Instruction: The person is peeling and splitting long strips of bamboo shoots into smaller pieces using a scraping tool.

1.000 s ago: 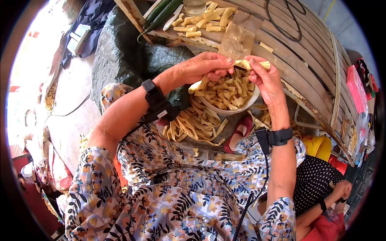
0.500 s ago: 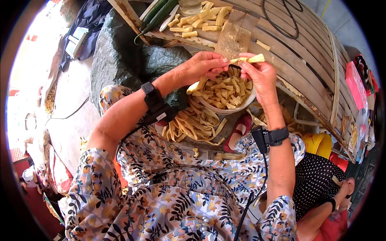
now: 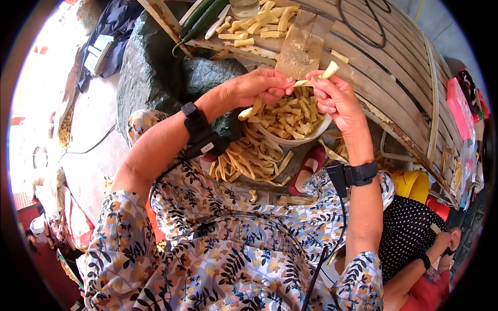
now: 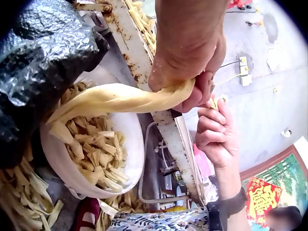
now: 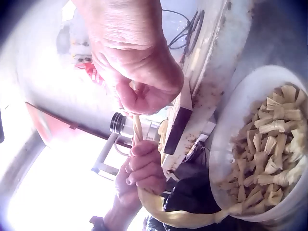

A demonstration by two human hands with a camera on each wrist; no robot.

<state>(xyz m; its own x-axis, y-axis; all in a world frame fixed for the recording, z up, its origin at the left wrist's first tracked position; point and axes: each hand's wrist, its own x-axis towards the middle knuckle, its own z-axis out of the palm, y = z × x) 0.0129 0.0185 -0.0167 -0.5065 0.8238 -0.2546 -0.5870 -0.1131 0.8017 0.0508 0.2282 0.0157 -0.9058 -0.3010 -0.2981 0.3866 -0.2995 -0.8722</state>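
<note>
A long pale yellow strip is stretched between both hands above a white bucket of cut, knotted pieces. My left hand grips the strip with curled fingers, and its loose tail hangs over the bucket in the left wrist view. My right hand pinches the strip near its other end, where a short flared tip sticks up past the fingers. Between the hands the strip looks twisted and taut in the right wrist view. The right palm's inner side is hidden.
Beyond the bucket stands a slatted wooden table with a small board, more pieces, cucumbers and a jar. Dark plastic lies left of the bucket, long strips below it. Another person's hands are at lower right.
The right hand's fingers have shifted along the strip; the bulky fold between the hands has given way to a thin stretch, and the flared tip now points more upward.
</note>
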